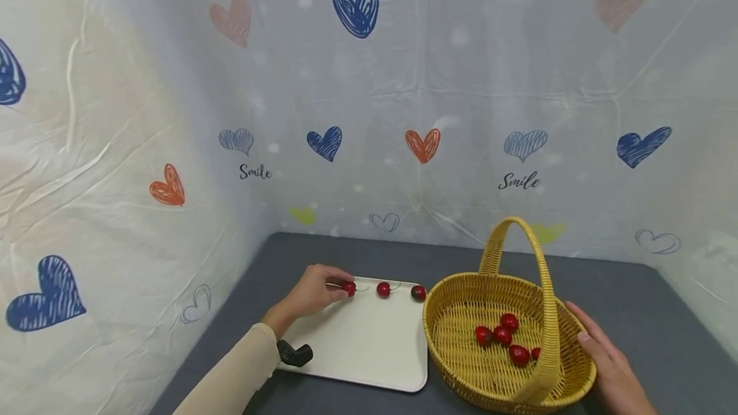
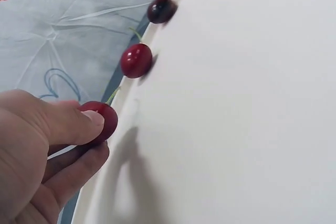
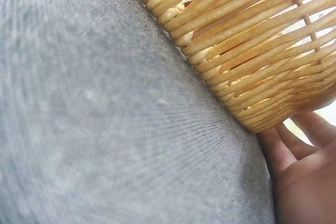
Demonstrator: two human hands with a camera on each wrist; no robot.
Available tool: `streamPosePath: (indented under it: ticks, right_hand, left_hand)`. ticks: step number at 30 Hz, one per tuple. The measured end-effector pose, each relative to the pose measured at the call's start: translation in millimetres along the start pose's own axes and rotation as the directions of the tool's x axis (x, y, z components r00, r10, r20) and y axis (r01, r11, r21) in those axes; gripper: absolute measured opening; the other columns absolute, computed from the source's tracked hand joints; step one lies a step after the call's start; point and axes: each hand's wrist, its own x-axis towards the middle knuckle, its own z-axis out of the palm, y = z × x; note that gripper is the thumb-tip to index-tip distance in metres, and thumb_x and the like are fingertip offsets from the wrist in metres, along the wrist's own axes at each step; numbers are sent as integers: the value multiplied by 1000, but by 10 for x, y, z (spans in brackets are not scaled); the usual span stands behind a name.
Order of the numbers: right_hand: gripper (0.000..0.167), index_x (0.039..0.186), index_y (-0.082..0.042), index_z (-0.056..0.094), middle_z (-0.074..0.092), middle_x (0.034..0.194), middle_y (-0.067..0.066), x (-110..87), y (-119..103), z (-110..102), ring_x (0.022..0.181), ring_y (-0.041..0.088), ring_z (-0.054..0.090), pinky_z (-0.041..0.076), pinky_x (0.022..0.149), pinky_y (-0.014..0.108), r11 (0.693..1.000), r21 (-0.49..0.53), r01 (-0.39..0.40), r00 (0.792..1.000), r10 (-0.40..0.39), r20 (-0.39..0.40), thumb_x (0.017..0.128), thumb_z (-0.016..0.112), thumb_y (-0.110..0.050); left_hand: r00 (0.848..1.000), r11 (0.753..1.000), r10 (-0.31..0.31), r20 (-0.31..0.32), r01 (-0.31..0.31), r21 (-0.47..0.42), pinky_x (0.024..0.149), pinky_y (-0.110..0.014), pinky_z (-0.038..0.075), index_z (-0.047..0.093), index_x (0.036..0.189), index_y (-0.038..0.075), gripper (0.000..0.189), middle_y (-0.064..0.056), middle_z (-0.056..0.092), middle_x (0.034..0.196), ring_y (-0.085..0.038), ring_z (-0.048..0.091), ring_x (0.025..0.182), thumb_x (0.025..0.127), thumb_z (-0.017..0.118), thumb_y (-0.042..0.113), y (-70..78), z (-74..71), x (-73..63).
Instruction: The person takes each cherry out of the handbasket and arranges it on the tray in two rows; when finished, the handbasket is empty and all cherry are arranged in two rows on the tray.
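Note:
At the far left of a white tray (image 1: 369,344), my left hand (image 1: 314,290) pinches a red cherry (image 2: 105,121) between thumb and fingers. Its thin green stem sticks out past the fingertips. A second red cherry (image 2: 136,60) and a darker cherry (image 2: 161,10) lie along the tray's far edge. My right hand (image 1: 614,364) holds the right side of a yellow wicker basket (image 1: 455,351), thumb at the rim and fingers against the outer wall. Several red cherries (image 1: 502,335) lie inside the basket, one partly hidden by its handle (image 1: 550,312).
Tray and basket stand side by side on a dark grey tabletop (image 1: 611,280). The basket's handle arches up high. A white curtain (image 1: 369,95) printed with hearts stands behind and at the sides. A black band-like object (image 1: 295,354) is at my left wrist, over the tray's near-left corner.

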Motion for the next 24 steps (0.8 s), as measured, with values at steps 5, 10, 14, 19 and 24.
streamPosePath:
  ticks: [5, 10, 14, 19, 24]
  right_hand:
    - [66, 179, -22, 4, 11, 176, 37, -1, 7, 8, 115, -25, 48, 61, 85, 22, 1000, -19, 8, 1000, -8, -8, 121, 25, -47]
    - [66, 179, -20, 5, 13, 175, 36, -6, 8, 16, 116, -25, 49, 61, 85, 21, 999, -26, 19, 1000, -20, -13, 122, 25, -46]
    - [66, 179, -22, 4, 12, 175, 34, -13, -7, 13, 116, -24, 50, 62, 85, 23, 1000, -16, 17, 1000, -17, -7, 121, 25, -47]
    - [66, 179, -22, 5, 13, 175, 34, -22, -25, 8, 116, -24, 50, 61, 85, 22, 1000, -25, 18, 1000, -18, -7, 121, 25, -47]
    - [68, 179, -20, 4, 13, 177, 35, -14, -39, -3, 115, -27, 46, 60, 85, 20, 999, -52, 1, 1000, -2, -18, 121, 25, -49]
  left_hand:
    - [1000, 997, -5, -4, 6, 81, 93, -34, 66, 82, 121, 2, 29, -12, 81, 119, -28, 79, 111, 94, 79, -7, -4, 92, 69]
    - [1000, 991, -5, -29, 8, 131, 92, -35, 67, 81, 123, 2, 32, -13, 80, 121, -28, 78, 112, 94, 77, -9, -15, 141, 102]
    - [998, 993, -2, -59, 9, 120, 93, -35, 67, 79, 125, 1, 35, -16, 79, 124, -30, 78, 113, 93, 77, -11, -22, 161, 105]
    - [994, 993, -20, -105, 32, 116, 94, -35, 66, 80, 125, 2, 37, -15, 80, 124, -30, 78, 113, 91, 78, -12, -26, 165, 76]
    - [985, 993, -18, -172, 38, 115, 92, -35, 67, 79, 127, 3, 37, -13, 80, 124, -29, 78, 113, 92, 79, -8, 5, 125, 25]
